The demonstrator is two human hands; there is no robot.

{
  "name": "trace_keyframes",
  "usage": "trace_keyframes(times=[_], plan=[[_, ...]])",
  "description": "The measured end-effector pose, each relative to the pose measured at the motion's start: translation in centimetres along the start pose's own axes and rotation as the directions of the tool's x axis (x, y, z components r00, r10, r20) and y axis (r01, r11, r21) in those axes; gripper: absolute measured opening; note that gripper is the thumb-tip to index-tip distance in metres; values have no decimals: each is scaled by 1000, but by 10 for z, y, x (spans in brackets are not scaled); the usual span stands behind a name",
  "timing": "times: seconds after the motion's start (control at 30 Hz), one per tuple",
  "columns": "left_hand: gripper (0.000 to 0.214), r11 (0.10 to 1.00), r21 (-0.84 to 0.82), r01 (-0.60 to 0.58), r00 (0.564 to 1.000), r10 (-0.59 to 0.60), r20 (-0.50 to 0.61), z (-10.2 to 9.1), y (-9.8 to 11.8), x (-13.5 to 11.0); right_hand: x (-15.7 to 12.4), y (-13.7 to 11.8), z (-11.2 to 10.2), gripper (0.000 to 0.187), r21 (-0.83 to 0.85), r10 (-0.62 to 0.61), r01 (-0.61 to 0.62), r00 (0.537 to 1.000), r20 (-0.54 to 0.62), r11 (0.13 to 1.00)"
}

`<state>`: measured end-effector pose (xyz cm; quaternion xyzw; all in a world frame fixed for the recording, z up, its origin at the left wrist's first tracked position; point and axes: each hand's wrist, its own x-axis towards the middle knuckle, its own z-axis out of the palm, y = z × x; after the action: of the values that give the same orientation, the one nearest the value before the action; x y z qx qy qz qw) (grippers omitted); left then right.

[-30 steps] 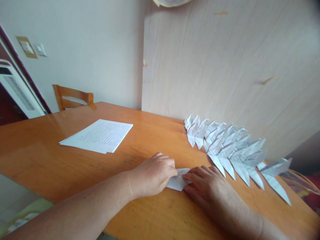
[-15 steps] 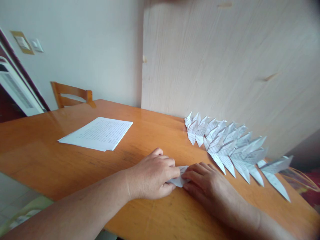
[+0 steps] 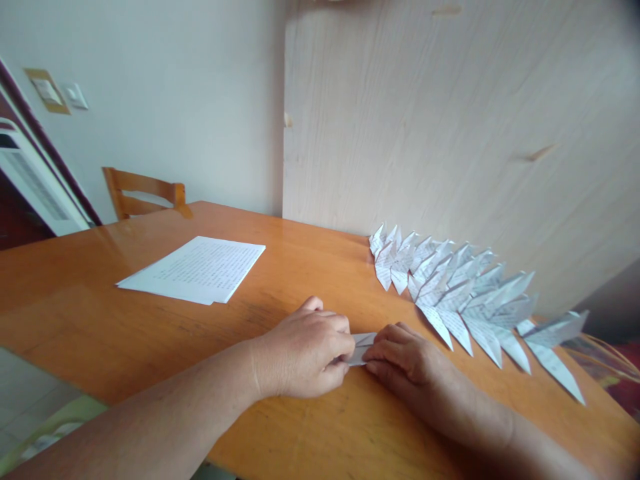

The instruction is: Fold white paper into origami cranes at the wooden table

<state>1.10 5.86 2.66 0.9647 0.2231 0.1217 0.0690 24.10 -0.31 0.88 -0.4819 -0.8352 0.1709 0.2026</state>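
Observation:
A small folded piece of paper (image 3: 361, 349) lies low over the wooden table (image 3: 300, 433), between my two hands. My left hand (image 3: 310, 350) pinches its left end, fingers curled and thumb tucked below. On its right end, my right hand (image 3: 407, 357) grips with thumb and fingers pressed together. Only the middle of the paper shows; both ends are hidden under the fingers. To the right of my right hand stand rows of folded paper pieces (image 3: 450, 280) with pointed tips and writing on them.
A stack of written sheets (image 3: 200, 270) lies at the left of the table. Behind it is a wooden chair (image 3: 145, 193). A pale wooden panel (image 3: 425, 120) rises along the table's far edge. Yellowish cords (image 3: 605, 357) sit beyond the right edge.
The paper between my hands looks narrower and flatter, its lower flap no longer sticking out towards me. My hands have shifted only slightly.

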Motion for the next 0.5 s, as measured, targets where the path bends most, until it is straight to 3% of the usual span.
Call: trace_keyframes(times=[0.5], plan=[[5,986,-143,87,996,-82,43,-4,2,1,4,8,3,13,164,71,-72,997,8,984]])
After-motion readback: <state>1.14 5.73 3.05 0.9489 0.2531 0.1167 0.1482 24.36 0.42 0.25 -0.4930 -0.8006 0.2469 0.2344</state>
